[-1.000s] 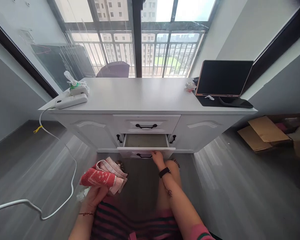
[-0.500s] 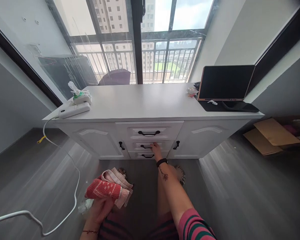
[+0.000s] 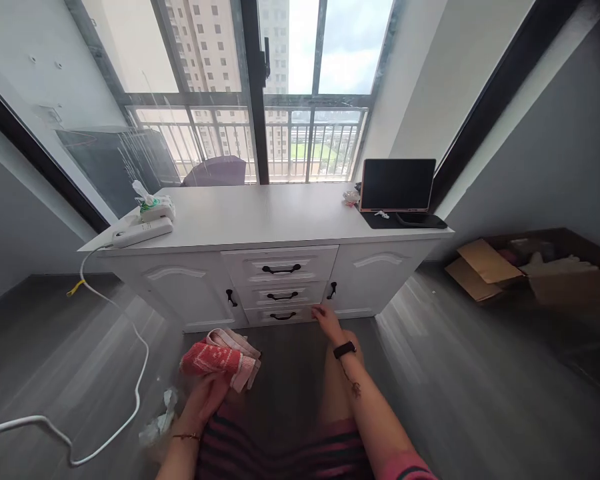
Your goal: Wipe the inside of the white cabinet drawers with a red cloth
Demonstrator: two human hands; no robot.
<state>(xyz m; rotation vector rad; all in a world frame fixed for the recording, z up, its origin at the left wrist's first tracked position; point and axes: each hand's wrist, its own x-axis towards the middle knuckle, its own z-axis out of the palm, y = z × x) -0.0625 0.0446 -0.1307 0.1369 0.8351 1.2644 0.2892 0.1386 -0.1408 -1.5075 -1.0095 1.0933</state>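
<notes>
My left hand (image 3: 209, 399) is closed around a folded red and pale pink towel (image 3: 215, 358), held low in front of the cabinet's left side. Loosely bent and holding nothing visible, my right hand (image 3: 327, 323) is near the right end of the bottom drawer (image 3: 304, 314). Its fingertips are close to the cabinet front; whether they touch it I cannot tell. Three drawers with black handles are stacked in the middle of the white cabinet (image 3: 260, 220), all pushed in. The middle drawer's handle (image 3: 283, 296) lies to the left of my right hand.
A power strip (image 3: 144, 232) and a tissue pack (image 3: 156, 209) sit on the cabinet's left end. Its white cable (image 3: 143, 360) runs across the floor. On the right end stands a dark screen (image 3: 399, 185). An open cardboard box (image 3: 490, 260) is on the floor at right, and crumpled plastic (image 3: 161, 421) lies lower left.
My right hand has left the middle drawer's handle and moved down and right. The left hand still holds the towel. The view has turned rightward, showing more of the box.
</notes>
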